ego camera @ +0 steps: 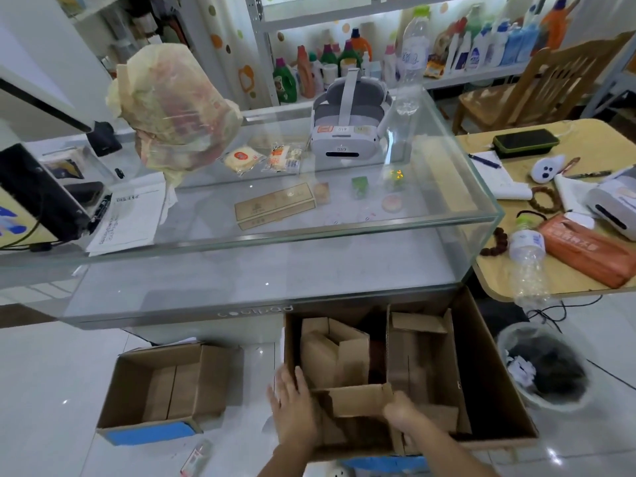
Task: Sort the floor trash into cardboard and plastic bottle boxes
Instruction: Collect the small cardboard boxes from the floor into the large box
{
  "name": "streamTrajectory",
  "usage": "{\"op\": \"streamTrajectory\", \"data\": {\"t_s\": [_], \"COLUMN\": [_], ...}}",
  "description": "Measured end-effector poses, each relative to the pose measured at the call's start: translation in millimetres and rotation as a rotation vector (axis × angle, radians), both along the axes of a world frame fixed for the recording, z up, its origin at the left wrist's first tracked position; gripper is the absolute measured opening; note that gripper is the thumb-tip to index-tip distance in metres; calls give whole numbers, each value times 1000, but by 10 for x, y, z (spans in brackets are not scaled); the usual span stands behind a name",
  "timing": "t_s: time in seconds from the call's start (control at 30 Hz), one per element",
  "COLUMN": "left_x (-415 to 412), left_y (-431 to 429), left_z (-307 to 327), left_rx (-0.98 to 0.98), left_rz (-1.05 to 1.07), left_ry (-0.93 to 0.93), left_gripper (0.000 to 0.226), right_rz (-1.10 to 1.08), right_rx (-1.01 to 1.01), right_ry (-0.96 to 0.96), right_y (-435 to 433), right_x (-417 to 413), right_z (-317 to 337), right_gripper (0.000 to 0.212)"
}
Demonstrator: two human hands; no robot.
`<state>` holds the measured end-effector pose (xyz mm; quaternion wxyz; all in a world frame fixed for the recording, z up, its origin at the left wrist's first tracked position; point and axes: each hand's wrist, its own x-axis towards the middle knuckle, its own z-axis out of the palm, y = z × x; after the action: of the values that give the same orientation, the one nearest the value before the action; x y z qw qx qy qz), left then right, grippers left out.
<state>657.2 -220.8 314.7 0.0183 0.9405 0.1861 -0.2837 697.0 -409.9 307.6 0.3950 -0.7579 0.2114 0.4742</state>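
A large open cardboard box (488, 366) stands on the floor against the glass counter, with several folded cardboard pieces inside. My left hand (296, 407) lies with straight fingers against the left side of a cardboard piece (358, 399) at the box's near edge. My right hand (401, 413) grips the right end of that same piece. A smaller open cardboard box (165, 383) with a blue front edge stands to the left. A small clear plastic bottle (198, 457) lies on the floor tiles in front of it.
A glass display counter (261, 270) stands right behind the boxes. A wastebasket with a dark liner (547, 366) stands at the right. An empty plastic bottle (528, 259) hangs over the edge of a cluttered yellow table (585, 139).
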Motion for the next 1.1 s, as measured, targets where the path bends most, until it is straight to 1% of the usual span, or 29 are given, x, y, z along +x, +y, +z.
{"op": "streamTrajectory", "data": {"t_s": [0.03, 0.07, 0.1, 0.13, 0.17, 0.2, 0.27, 0.3, 0.33, 0.4, 0.5, 0.6, 0.67, 0.73, 0.8, 0.87, 0.93, 1.0, 1.1], "left_x": [-72, -133, -172, -198, -215, -232, -271, -291, -314, -333, -235, -13, 103, 147, 120, 72, 33, -29, -102], "left_y": [84, 153, 201, 240, 280, 321, 378, 380, 392, 422, 439, 384, 343, 331, 344, 368, 381, 391, 415], "left_z": [-54, -115, -181, -231, -256, -274, -312, -302, -333, -497, -591, -545, -567, -620, -649, -687, -728, -804, -945], "left_rx": [-14, -71, -180, -316, -430, -492, -509, -523, -537, -597, -621, -665, -743, -815, -851, -854, -817, -797, -741], "left_rz": [128, 282, 448, 581, 656, 694, 712, 726, 729, 733, 697, 683, 717, 784, 804, 804, 789, 782, 803], "left_ry": [15, 36, 44, 50, 53, 17, 7, 20, 21, -2, -6, -22, -25, -40, -63, -91, -100, -123, -168], "left_gripper": [85, 92, 96, 95, 87, 72, 44, 38, 37, 39, 41, 46, 42, 40, 41, 43, 43, 43, 41], "right_rz": [-4, -11, -1, 16, 18, 15, 25, 36, 36, -10, -27, -71, -126, -105, -71, -70, -60, -34, -20], "right_rx": [-30, -54, -60, -53, -42, -36, -38, -51, -74, -79, -59, -83, -102, -123, -136, -120, -122, -133, -152], "right_ry": [13, 27, 42, 63, 71, 75, 75, 76, 87, 109, 109, 97, 77, 55, 21, -27, -44, -73, -105], "right_y": [13, 27, 50, 75, 100, 125, 166, 167, 161, 150, 135, 63, 28, 27, 24, 38, 28, 24, 34], "right_x": [-18, -13, 7, 31, 60, 87, 94, 78, 65, 47, 164, 313, 374, 386, 393, 404, 434, 441, 347], "right_z": [-54, -99, -134, -140, -155, -148, -165, -197, -243, -322, -331, -380, -428, -444, -470, -455, -477, -480, -572], "right_gripper": [27, 29, 31, 32, 33, 33, 38, 44, 47, 48, 41, 40, 39, 36, 33, 29, 23, 26, 24]}}
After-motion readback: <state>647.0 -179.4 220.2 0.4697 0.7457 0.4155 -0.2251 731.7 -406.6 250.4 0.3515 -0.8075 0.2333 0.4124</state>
